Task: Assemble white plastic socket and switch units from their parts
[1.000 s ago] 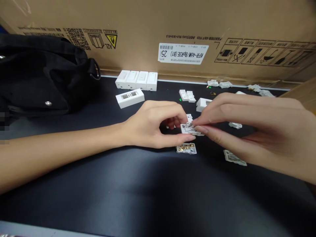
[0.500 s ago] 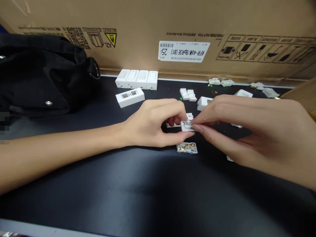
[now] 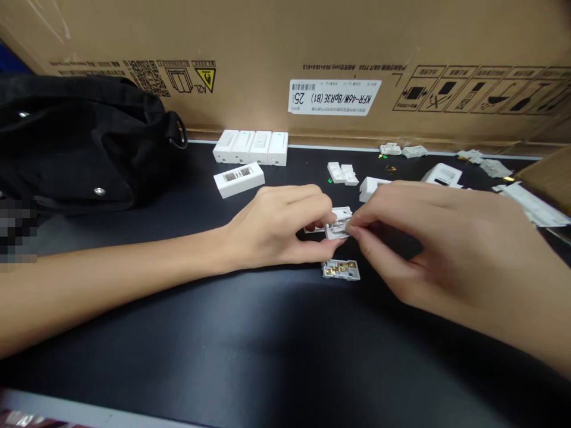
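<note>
My left hand (image 3: 285, 223) grips a small white plastic switch part (image 3: 335, 228) between thumb and fingers, its ribbed inner side showing. At the part's right edge, the thumb and forefinger of my right hand (image 3: 414, 244) are pinched together; whatever lies between those fingertips is hidden. Another flat white plastic piece (image 3: 342, 211) lies just behind the held part, partly covered by my left fingers. Below the hands, a white switch base (image 3: 341, 270) with brass contacts rests on the black table (image 3: 250, 339).
Several white switches (image 3: 250, 147) stand in a row at the back, with a white frame (image 3: 239, 179) before them. Loose white pieces (image 3: 342, 173) lie behind my hands, more at the right. A black bag (image 3: 84, 142) sits left. A cardboard box (image 3: 250, 35) walls the back.
The view has shifted slightly, uncovering more white pieces at the right. My left hand keeps its hold on the switch part, and my right fingertips stay at its right edge.
</note>
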### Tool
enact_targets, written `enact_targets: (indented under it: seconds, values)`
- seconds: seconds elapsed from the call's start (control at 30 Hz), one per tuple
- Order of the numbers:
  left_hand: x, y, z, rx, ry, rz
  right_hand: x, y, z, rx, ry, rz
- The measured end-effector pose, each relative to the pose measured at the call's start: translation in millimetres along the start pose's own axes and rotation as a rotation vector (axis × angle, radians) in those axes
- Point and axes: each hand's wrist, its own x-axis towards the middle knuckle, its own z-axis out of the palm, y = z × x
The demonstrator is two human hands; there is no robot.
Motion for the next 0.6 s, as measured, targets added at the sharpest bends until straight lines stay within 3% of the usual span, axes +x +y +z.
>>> enact_targets:
  seconds: [0.23, 0.4, 0.6]
  values:
    - [-1.4, 0.1, 0.4, 0.062, 0.038, -0.017, 3.0, -4.5, 7.9, 0.012, -0.007, 0.081]
    - [-0.7, -1.8, 0.7, 0.019, 0.06, -0.058, 4.2, -0.5, 6.0, 0.175, -0.011, 0.117]
    - [3.1, -7.2, -0.9, -0.046, -0.026, -0.084, 1.8, 5.7, 9.5, 0.157, 0.011, 0.086]
